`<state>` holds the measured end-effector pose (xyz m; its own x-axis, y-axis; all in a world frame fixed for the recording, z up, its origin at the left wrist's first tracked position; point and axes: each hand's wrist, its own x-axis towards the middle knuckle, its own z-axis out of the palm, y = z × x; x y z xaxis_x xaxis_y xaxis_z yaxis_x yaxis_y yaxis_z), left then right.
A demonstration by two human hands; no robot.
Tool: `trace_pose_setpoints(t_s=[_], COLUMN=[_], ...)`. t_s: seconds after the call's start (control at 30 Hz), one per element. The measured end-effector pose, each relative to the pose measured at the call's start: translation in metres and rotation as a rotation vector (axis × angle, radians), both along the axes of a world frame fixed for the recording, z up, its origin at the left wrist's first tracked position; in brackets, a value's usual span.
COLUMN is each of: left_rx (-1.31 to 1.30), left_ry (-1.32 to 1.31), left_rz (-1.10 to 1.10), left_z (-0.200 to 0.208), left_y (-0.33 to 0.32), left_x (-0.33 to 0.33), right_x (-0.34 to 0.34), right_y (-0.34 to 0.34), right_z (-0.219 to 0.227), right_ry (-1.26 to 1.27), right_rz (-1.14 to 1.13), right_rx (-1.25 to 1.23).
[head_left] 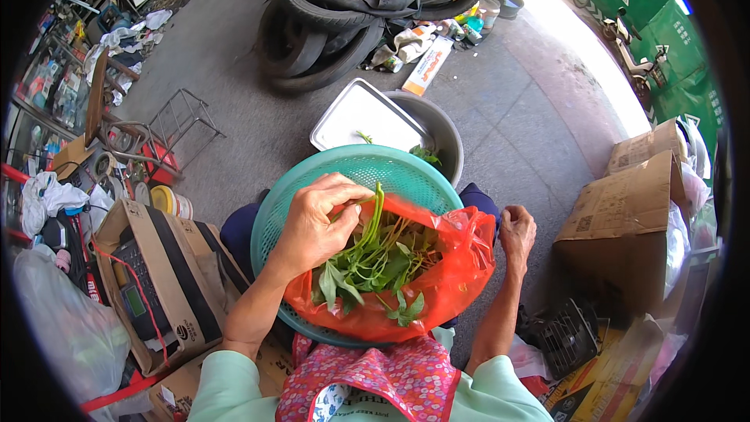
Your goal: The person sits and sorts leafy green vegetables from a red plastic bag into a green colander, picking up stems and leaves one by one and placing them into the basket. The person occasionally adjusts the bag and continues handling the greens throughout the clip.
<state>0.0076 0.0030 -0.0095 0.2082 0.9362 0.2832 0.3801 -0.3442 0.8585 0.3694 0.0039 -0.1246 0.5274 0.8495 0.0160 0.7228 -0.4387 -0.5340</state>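
Centrally, a red plastic bag (469, 262) sits in a teal mesh basket (287, 187), its mouth gaping around leafy greens (394, 266). From the bag's ten o'clock, the left hand (320, 223) pinches thumb and fingers together on upright green stems (377, 219). Near three o'clock, the right hand (517, 236) hangs apart from the bag, its fingers curled in; whether they hold anything, I cannot tell. Toward twelve, beyond the basket, a white tray (363, 117) overlaps a grey basin (447, 137). Farther out, cardboard boxes (617, 223) stand at three.
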Motion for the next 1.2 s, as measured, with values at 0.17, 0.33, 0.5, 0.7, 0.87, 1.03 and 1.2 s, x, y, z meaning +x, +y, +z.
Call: trace_pose_setpoints(t_s=[0.17, 0.33, 0.5, 0.7, 0.87, 1.03, 1.2], left_rx=[-0.012, 0.164, 0.389, 0.513, 0.600, 0.669, 0.498], left_ry=[-0.062, -0.084, 0.070, 0.109, 0.078, 0.037, -0.140], left_rz=[-0.005, -0.021, -0.002, 0.019, 0.044, 0.054, -0.080], left_z=[0.025, 0.036, 0.045, 0.060, 0.061, 0.057, 0.061], left_y=[-0.016, -0.028, -0.048, -0.070, -0.078, -0.080, -0.075], left_x=[0.008, 0.022, 0.029, 0.032, 0.033, 0.038, 0.036], right_x=[-0.046, -0.121, -0.143, -0.138, -0.139, -0.140, -0.144], right_y=[-0.006, -0.031, -0.042, -0.054, -0.061, -0.061, -0.059], right_z=[0.094, 0.160, 0.168, 0.173, 0.188, 0.187, 0.177], right_ry=[0.394, 0.900, 1.170, 1.246, 1.344, 1.243, 1.191], right_rz=[0.096, 0.552, 0.693, 0.754, 0.796, 0.850, 0.902], right_rx=[0.260, 0.248, 0.076, 0.092, 0.116, 0.126, 0.059])
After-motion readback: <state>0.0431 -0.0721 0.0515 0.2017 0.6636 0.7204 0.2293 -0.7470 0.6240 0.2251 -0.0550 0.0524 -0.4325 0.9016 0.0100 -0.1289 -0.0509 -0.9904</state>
